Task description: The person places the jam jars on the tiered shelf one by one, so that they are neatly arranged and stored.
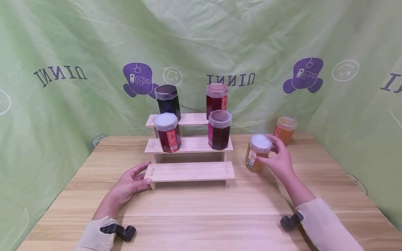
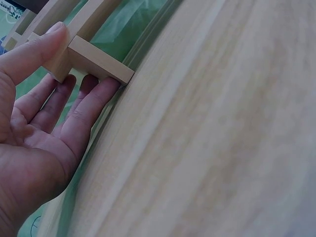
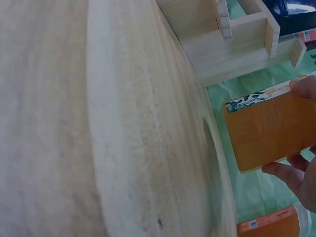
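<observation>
My right hand (image 1: 277, 157) grips an amber jar (image 1: 253, 157) with a white lid, thumb on the near side and fingers behind. In the right wrist view a gap shows between the base of this amber jar (image 3: 271, 128) and the tabletop. My left hand (image 1: 130, 183) pinches the left end of the lowest step of a three-tier wooden display stand (image 1: 191, 171). Seen from the left wrist, the thumb lies on the step's edge and fingertips touch the upright below. Two dark red jars, one white-lidded (image 1: 168, 134) and one clear-lidded (image 1: 220, 130), stand on the middle step.
On the top step stand a near-black jar (image 1: 168, 103) and a red jar (image 1: 216, 101). An orange jar (image 1: 285, 130) sits at the table's back right, behind my right hand. A green printed cloth (image 1: 194, 42) hangs behind the wooden table (image 1: 194, 219).
</observation>
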`<state>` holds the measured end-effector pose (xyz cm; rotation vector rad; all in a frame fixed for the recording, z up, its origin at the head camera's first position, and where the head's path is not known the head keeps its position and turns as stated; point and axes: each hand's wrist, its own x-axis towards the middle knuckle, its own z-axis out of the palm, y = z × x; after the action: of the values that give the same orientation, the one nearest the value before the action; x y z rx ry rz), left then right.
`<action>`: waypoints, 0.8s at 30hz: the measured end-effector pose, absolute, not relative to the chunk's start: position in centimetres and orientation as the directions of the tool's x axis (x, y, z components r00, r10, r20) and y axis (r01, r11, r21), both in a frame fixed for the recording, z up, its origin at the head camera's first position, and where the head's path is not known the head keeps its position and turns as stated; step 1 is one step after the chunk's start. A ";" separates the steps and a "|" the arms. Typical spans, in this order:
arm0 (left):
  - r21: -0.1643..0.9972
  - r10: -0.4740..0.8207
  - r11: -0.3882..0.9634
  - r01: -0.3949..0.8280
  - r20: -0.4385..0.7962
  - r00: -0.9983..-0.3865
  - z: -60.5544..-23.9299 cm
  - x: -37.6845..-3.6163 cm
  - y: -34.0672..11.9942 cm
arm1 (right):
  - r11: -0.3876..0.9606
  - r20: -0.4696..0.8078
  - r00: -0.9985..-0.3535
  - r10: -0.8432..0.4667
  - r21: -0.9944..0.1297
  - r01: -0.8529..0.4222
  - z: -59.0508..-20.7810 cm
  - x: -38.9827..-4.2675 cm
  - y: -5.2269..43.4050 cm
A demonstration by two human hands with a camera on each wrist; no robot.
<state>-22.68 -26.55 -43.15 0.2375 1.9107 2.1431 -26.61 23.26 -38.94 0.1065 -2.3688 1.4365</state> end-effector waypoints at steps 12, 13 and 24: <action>0.989 0.294 -0.099 -0.105 -0.072 -0.953 -43.0 -22.7 -26.3 | 0.485 0.348 -0.933 0.092 -0.834 -0.263 -38.1 -24.8 23.1; 0.990 0.295 -0.099 -0.104 -0.071 -0.953 -43.0 -22.7 -26.3 | 0.487 0.346 -0.934 0.092 -0.834 -0.261 -38.0 -24.7 23.1; 0.991 0.288 -0.094 -0.096 -0.066 -0.955 -43.0 -22.6 -26.5 | 0.482 0.398 -0.916 0.047 -0.812 -0.328 -36.9 -23.4 22.4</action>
<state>-22.58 -26.50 -42.98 0.2110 1.9179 2.1376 -23.44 22.43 -36.90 0.2350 -2.3659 1.4126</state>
